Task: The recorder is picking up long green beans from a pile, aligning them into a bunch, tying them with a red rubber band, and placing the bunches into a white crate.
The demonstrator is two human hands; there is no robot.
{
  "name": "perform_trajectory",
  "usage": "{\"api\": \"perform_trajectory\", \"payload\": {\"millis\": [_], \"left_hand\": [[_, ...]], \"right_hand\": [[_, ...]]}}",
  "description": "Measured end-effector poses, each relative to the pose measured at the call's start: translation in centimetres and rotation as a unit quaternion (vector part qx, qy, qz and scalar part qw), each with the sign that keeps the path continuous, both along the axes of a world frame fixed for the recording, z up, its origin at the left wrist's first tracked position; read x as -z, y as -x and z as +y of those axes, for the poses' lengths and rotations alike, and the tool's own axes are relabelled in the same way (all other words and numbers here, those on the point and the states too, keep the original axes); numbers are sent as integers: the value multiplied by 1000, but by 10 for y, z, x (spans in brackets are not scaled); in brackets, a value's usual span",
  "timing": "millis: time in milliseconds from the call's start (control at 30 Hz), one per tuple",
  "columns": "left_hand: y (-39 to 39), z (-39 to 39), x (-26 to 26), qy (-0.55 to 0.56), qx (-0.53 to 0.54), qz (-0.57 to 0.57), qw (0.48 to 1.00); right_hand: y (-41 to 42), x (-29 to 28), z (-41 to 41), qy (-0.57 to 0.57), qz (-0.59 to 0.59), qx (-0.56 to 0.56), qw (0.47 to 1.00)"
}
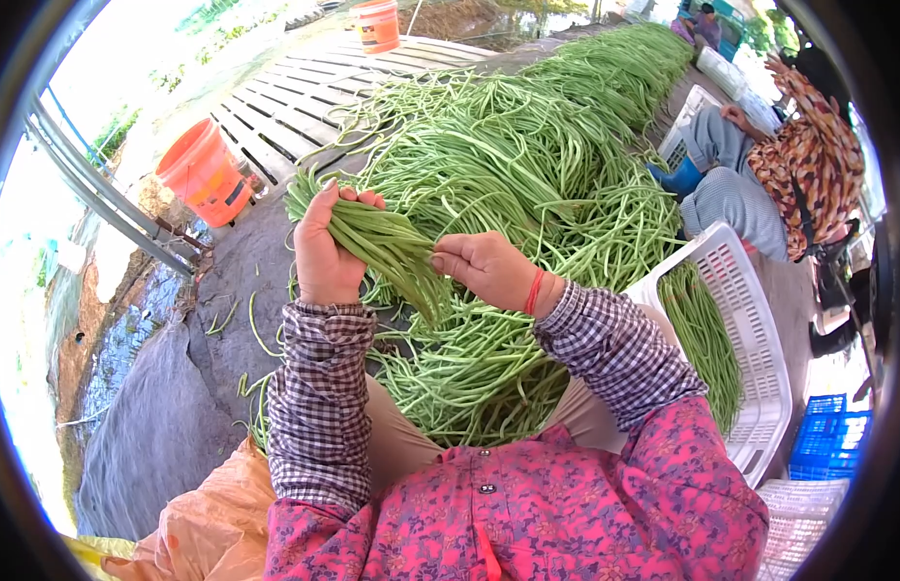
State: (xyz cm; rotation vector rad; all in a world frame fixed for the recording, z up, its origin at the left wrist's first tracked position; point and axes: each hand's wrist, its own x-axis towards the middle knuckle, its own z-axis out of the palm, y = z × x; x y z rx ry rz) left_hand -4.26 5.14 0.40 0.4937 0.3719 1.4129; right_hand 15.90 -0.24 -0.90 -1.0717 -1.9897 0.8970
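Observation:
A bundle of green yardlong beans (388, 236) is clasped in my left hand (332, 243), the thumb laid over it. Its gathered ends stick out past the fingers, and the rest slants down to the right. At the bundle's right side, my right hand (490, 270) has thumb and forefinger pinched together; whether a bean is between them I cannot tell. Below both hands and beyond them spreads a large heap of loose yardlong beans (486, 167), reaching in between my knees. A white plastic crate (758, 341) by my right knee holds beans laid lengthwise.
Orange buckets (206, 174) (377, 27) stand at the left and far back, near a slatted floor (304, 94). A seated person in a patterned top (813, 152) is at the right. Blue crates (827, 439) lie lower right; an orange sack (210, 508) is lower left.

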Motion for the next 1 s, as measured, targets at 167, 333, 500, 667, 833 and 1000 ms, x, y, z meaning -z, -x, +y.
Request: {"api": "perform_trajectory", "payload": {"millis": [167, 333, 500, 667, 833, 1000], "left_hand": [[2, 1, -1, -7, 3, -8, 1000], [-8, -9, -6, -74, 74, -130, 986], [-35, -34, -13, -167, 89, -86, 978], [-35, -44, -14, -236, 103, 69, 964], [-55, -45, -4, -239, 88, 102, 961], [-59, -49, 1, -274, 47, 134, 951]], "right_hand": [[-8, 2, -3, 32, 19, -37, 999], [-7, -11, -13, 265, 179, -101, 942], [-8, -14, -9, 293, 381, -143, 865], [-2, -14, -5, 282, 411, -162, 852], [-5, -14, 0, 279, 484, -160, 814], [0, -9, 2, 138, 409, -114, 895]]}}
